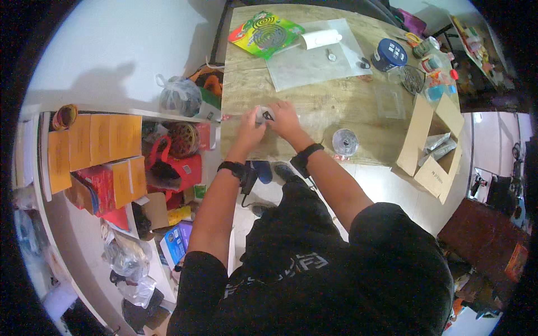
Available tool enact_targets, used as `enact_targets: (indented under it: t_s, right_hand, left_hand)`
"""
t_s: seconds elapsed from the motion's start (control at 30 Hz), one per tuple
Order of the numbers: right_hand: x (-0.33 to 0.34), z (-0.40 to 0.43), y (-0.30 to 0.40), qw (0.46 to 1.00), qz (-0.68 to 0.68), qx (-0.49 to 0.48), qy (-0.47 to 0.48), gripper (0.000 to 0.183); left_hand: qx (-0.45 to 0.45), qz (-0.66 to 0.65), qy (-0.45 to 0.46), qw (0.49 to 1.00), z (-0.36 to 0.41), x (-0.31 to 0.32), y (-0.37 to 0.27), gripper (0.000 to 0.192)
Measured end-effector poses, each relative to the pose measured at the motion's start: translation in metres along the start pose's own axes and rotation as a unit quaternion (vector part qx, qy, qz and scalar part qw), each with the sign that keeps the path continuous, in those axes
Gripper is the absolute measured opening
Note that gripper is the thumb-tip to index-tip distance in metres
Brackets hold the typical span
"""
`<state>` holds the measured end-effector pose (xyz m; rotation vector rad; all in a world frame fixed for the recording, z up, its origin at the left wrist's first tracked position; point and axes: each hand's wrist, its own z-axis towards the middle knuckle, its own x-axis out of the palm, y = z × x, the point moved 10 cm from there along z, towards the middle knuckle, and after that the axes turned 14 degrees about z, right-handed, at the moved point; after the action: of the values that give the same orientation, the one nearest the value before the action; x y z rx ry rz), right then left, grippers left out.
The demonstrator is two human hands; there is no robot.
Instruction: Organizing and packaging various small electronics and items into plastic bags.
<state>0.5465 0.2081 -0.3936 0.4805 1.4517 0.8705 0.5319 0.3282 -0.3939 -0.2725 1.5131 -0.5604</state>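
My left hand and my right hand meet over the left front part of the wooden table. Between them they grip a small whitish packet with a black mark on it; my fingers cover much of it. To the right of my right wrist stands a round clear plastic container, with a small dark thing at its middle. Small red-and-white pieces lie at the table edge beside it. A strip of red and clear wrapping shows left of my left hand.
An open cardboard box holding silvery packets stands at the right corner. Farther back are a green mosquito-coil packet, a clear plastic sheet, a white roll, a blue tub and several bottles. Loaded shelves flank my left side.
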Motion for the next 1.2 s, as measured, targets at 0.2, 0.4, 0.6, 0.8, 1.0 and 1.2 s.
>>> enact_targets:
  t_s: [0.2,0.4,0.6,0.8,1.0,1.2]
  right_hand:
    - [0.000,0.006,-0.016,0.998,0.002,0.056,-0.001,0.047]
    - [0.006,0.005,0.006,0.997,-0.016,0.021,0.068,0.042]
    - [0.015,-0.008,-0.002,0.991,0.063,0.107,0.050,0.039]
    - [0.014,-0.017,0.031,0.970,0.224,0.092,0.008,0.043]
    - [0.037,-0.030,0.108,0.987,0.149,0.025,0.055,0.044]
    - [0.116,-0.077,0.191,0.932,0.254,-0.099,0.237,0.047]
  left_hand:
    - [-0.046,0.020,0.015,0.999,0.006,0.025,0.005,0.042]
    - [-0.049,-0.042,-0.060,0.996,-0.006,0.013,0.013,0.030]
    - [-0.096,-0.080,-0.145,0.981,-0.029,-0.001,0.019,0.027]
    - [-0.254,-0.244,-0.129,0.927,-0.066,-0.017,0.045,0.027]
    - [-0.338,-0.413,-0.147,0.833,-0.131,-0.040,0.070,0.031]
    - [-0.374,-0.393,-0.234,0.806,-0.228,-0.064,0.138,0.035]
